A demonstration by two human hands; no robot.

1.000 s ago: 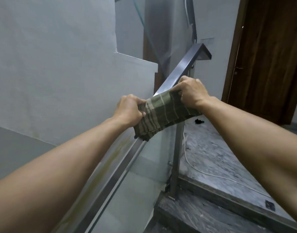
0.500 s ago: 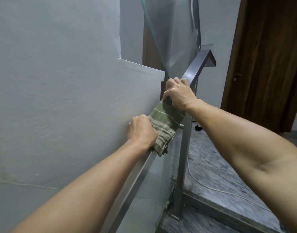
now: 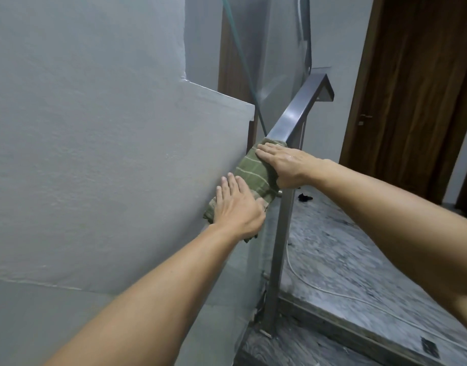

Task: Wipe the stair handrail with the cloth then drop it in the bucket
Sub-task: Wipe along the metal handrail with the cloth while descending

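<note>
A green cloth [image 3: 253, 172] with pale stripes is draped over the sloping steel handrail [image 3: 298, 109], partway up it. My left hand [image 3: 235, 207] lies flat on the cloth's lower end, fingers straight and pointing up the rail. My right hand [image 3: 282, 165] lies flat across the cloth's upper end, fingers stretched toward the wall. Neither hand is curled around the cloth. The rail under the cloth and below my left hand is hidden. No bucket is in view.
A grey plaster wall [image 3: 95, 128] runs close along the rail's left side. A steel post [image 3: 279, 247] stands under the rail on a marble landing [image 3: 359, 260] that carries a white cable [image 3: 319, 286] and a small black object [image 3: 305, 198]. A wooden door [image 3: 412, 88] is at the right.
Both hands have gone from clenched fists gripping the cloth to flat, straight fingers resting on it. The cloth and hands have shifted slightly along the rail as the view moved closer.
</note>
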